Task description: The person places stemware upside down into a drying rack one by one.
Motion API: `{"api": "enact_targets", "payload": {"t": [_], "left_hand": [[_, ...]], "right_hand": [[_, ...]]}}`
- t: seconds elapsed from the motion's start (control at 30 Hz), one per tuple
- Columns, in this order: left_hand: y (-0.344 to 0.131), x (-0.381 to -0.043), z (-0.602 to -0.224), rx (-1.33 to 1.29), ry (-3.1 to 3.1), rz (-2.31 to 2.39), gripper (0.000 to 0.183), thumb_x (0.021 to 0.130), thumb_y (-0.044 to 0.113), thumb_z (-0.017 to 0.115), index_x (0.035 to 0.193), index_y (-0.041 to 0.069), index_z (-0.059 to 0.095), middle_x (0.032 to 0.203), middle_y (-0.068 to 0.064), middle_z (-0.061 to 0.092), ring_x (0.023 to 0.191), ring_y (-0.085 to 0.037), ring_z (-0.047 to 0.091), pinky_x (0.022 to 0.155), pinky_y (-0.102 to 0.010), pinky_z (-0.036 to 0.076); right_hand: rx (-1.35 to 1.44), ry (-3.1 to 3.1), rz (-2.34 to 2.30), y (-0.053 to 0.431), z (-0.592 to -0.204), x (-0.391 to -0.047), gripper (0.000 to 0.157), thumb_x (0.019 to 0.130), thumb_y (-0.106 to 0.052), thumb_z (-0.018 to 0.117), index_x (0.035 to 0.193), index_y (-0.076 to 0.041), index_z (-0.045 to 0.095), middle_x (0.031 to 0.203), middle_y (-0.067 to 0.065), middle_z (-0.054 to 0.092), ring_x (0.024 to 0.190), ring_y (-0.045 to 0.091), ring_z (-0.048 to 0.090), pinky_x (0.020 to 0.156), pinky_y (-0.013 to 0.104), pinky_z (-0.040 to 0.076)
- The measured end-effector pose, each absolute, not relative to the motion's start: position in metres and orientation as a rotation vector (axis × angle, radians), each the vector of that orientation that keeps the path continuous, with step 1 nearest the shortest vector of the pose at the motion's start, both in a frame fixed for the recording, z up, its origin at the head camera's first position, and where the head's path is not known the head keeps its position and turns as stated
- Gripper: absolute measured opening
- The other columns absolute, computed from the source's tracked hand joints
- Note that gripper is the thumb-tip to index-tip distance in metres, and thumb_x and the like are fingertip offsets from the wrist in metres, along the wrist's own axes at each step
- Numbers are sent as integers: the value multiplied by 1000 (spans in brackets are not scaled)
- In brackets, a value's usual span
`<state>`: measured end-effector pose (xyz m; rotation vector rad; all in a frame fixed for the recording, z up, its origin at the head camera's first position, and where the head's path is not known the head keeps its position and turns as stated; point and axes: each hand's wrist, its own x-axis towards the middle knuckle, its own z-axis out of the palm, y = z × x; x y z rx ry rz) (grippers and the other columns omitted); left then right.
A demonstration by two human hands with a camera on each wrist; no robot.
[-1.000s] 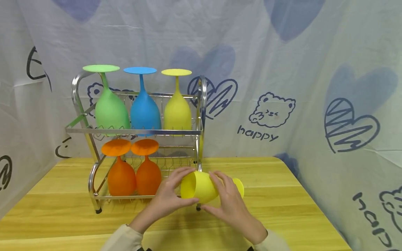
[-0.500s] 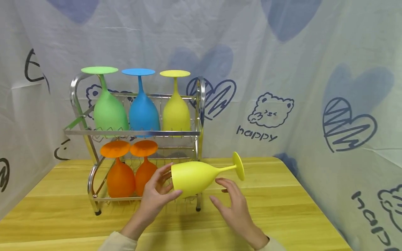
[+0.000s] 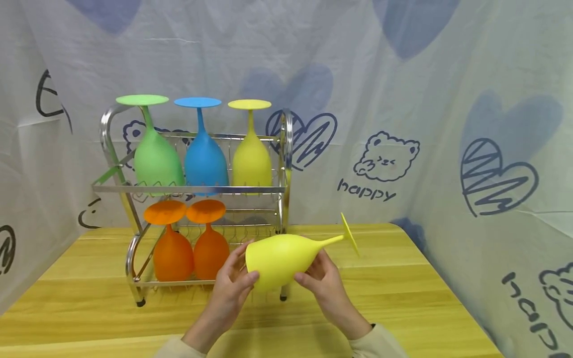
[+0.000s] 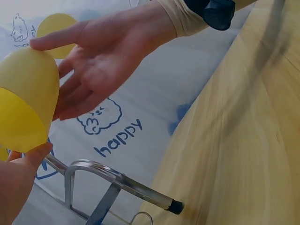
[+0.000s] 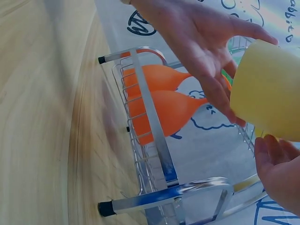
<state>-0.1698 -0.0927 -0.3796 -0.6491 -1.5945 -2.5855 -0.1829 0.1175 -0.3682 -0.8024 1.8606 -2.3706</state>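
Closed in on the yellow goblet [image 3: 282,257] since half a second ago: right hand [image 3: 323,278], then hovering apart below the bowl with fingers spread, now against the bowl's right side, fingers curved around it. Left hand [image 3: 235,283] unchanged at the rim end, thumb across the bowl's front and fingers [image 3: 236,258] behind, loosely curled around it. Goblet tipped a little further, bowl lower and turned more toward the camera, round foot up at the right and seen more edge-on than before.

Held on its side in the air above the tabletop [image 3: 403,298], just in front of the metal rack [image 3: 282,149] at its right end, stem pointing away from the rack to the right.

From the left wrist view, same grip: right hand's fingers [image 4: 70,101] lying along the bowl, thumb on top. From the right wrist view, left hand [image 5: 201,51] over the pale yellow bowl.

Rack contents as before: upper tier, green goblet [image 3: 156,159], blue goblet [image 3: 205,161] and another yellow goblet [image 3: 251,161], all upside down; lower tier, two orange goblets [image 3: 190,251] upside down at the rack's left half.
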Motion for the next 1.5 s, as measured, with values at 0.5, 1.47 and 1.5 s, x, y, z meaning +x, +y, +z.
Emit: {"api": "enact_targets", "payload": {"t": [0.5,1.47,1.5], "left_hand": [[-95,-169,-380,-664,-1662,-2498,75,90,14,61,149,-5,20,148,-24,27,131,-28,40,101,-27,42],[-260,-138,-379,385,-2167,-1407,52,103,27,45,152,17,31,154,-3,32,135,-16,36,104,-13,32],[-269,-142,-380,406,-2203,-1428,55,104,31,41,154,16,26,156,-7,27,137,-25,33,106,-20,34]], "right_hand": [[-798,1908,-2375,113,-363,-183,71,84,-15,75,142,1,37,131,15,51,119,29,52,98,39,47],[-930,2754,-1891,81,-354,-203,63,76,-17,84,132,-12,54,124,2,58,115,18,53,94,43,48],[-948,2748,-1890,80,-354,-205,65,76,-17,84,133,-12,53,125,2,57,116,18,52,95,43,48]]}}
